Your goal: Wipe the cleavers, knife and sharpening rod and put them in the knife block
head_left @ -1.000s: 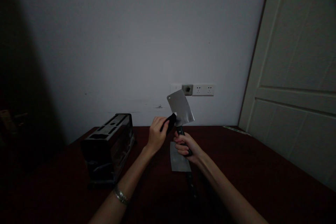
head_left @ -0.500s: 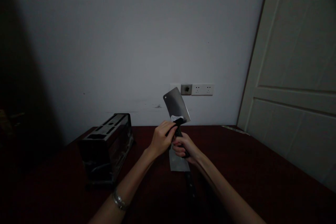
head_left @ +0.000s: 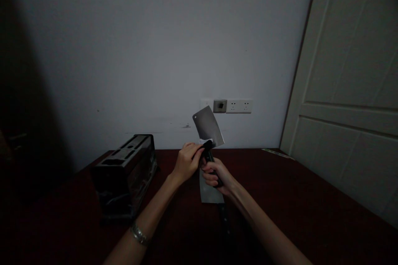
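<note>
My right hand (head_left: 217,172) is closed round the black handle of a cleaver (head_left: 207,123), whose broad blade points up and away from me, with a small hole in one corner. Pinched in my left hand (head_left: 187,159) is a black and white cloth (head_left: 206,144), pressed against the blade close to the handle; part of it is hidden by my fingers. Below both hands a second cleaver (head_left: 212,193) lies on the dark red table, its black handle towards me and the upper part of its blade covered by my right hand.
On the left of the table (head_left: 261,198) stands a black knife block (head_left: 122,176) with slots in its top. Behind is a pale wall with sockets (head_left: 239,106). A thin strip (head_left: 277,153) lies at the back right, near a white door (head_left: 348,103).
My left hand and the cloth have shifted slightly left and down along the blade. The held cleaver has dipped a little; the second cleaver and knife block stay put.
</note>
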Motion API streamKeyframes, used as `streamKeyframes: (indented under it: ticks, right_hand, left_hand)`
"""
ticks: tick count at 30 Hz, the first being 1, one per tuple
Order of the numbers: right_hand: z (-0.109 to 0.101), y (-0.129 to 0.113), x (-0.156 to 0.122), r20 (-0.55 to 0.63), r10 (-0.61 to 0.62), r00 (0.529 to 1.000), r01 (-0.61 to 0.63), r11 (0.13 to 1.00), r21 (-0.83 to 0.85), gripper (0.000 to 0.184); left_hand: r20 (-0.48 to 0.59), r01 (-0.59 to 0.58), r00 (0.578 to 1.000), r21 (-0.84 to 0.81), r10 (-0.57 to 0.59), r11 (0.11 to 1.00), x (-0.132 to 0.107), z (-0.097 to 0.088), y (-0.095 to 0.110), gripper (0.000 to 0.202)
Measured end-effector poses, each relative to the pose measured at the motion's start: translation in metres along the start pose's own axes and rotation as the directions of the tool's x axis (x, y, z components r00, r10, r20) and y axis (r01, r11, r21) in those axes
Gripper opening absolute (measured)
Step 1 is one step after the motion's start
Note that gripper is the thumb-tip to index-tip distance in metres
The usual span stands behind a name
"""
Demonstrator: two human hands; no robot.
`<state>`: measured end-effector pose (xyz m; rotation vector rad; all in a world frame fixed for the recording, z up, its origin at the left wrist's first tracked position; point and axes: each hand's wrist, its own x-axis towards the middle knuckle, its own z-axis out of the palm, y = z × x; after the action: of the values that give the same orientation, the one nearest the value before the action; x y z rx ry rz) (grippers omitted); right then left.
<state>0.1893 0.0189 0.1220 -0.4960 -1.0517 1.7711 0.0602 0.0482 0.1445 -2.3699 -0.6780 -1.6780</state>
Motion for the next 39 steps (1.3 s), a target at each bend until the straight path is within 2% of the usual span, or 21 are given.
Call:
streamKeyframes:
  ticks: [8,12,13,15,16,17,19,20,21,22,23,27,28,30,33,34,37,39]
  right_hand:
    - [0.005,-0.017,-0.006,0.003,-0.003,1.0,0.003,0.999,0.049,0.023]
    - [0.011,-0.026,-0.012,-0.005,-0.022,1.0,0.022,0.999,0.046,0.024]
    - [0.012,-0.028,-0.013,-0.016,-0.03,0.999,0.031,0.999,0.044,0.024]
    - [0.012,-0.032,-0.014,-0.04,-0.048,0.998,0.05,0.998,0.046,0.024]
    - [0.013,-0.034,-0.014,-0.052,-0.057,0.997,0.059,0.997,0.049,0.024]
    - [0.013,-0.035,-0.014,-0.062,-0.063,0.996,0.067,0.996,0.053,0.024]
    - [0.012,-0.036,-0.014,-0.072,-0.061,0.996,0.066,0.995,0.068,0.024]
    - [0.012,-0.037,-0.013,-0.072,-0.059,0.996,0.065,0.995,0.079,0.024]
    - [0.011,-0.037,-0.013,-0.069,-0.056,0.996,0.062,0.994,0.09,0.023]
    - [0.011,-0.037,-0.013,-0.062,-0.053,0.997,0.059,0.993,0.101,0.023]
    - [0.01,-0.037,-0.012,-0.054,-0.054,0.997,0.059,0.992,0.111,0.023]
    - [0.01,-0.038,-0.013,-0.014,-0.054,0.998,0.055,0.991,0.125,0.022]
    - [0.01,-0.038,-0.013,-0.004,-0.051,0.999,0.051,0.991,0.126,0.022]
    - [0.011,-0.039,-0.014,0.013,-0.045,0.999,0.043,0.99,0.133,0.022]
    - [0.013,-0.039,-0.016,0.02,-0.036,0.999,0.032,0.988,0.154,0.022]
    - [0.014,-0.039,-0.016,0.019,-0.033,0.999,0.03,0.987,0.157,0.022]
    - [0.015,-0.039,-0.017,0.019,-0.028,0.999,0.025,0.988,0.152,0.021]
    - [0.016,-0.039,-0.018,0.024,-0.023,0.999,0.019,0.989,0.145,0.02]
  left_hand:
    - [0.034,0.182,0.983,-0.013,-0.181,0.983,-0.002,-0.005,-0.022,0.022]
    - [-0.015,0.208,0.978,0.148,-0.208,0.967,0.001,-0.022,-0.042,0.024]
    - [0.011,0.197,0.979,0.217,-0.205,0.956,0.002,-0.027,-0.046,0.025]
    - [0.159,0.181,0.956,0.34,-0.246,0.923,0.002,-0.035,-0.052,0.025]
    - [0.272,0.181,0.915,0.38,-0.297,0.907,0.001,-0.038,-0.053,0.025]
    - [0.398,0.184,0.846,0.409,-0.356,0.894,-0.001,-0.04,-0.053,0.024]
    - [0.615,0.191,0.645,0.446,-0.454,0.874,-0.006,-0.039,-0.05,0.02]
    - [0.686,0.187,0.545,0.461,-0.482,0.867,-0.01,-0.037,-0.047,0.018]
    - [0.734,0.179,0.462,0.472,-0.498,0.863,-0.013,-0.033,-0.043,0.017]
    - [0.765,0.165,0.403,0.479,-0.502,0.862,-0.016,-0.03,-0.038,0.016]
    - [0.786,0.15,0.363,0.481,-0.5,0.864,-0.019,-0.026,-0.034,0.017]
    - [0.841,0.13,0.261,0.456,-0.474,0.881,-0.029,-0.017,-0.015,0.021]
    - [0.858,0.137,0.223,0.443,-0.463,0.886,-0.031,-0.016,-0.011,0.022]
    - [0.897,0.167,0.108,0.409,-0.429,0.897,-0.036,-0.016,-0.002,0.022]
    - [0.935,0.237,-0.119,0.354,-0.334,0.905,-0.047,-0.014,0.01,0.016]
    - [0.936,0.258,-0.181,0.343,-0.303,0.903,-0.051,-0.013,0.014,0.013]
    - [0.914,0.32,-0.335,0.339,-0.229,0.885,-0.063,-0.01,0.023,0.007]
    - [0.893,0.372,-0.414,0.345,-0.179,0.862,-0.069,-0.01,0.026,0.008]
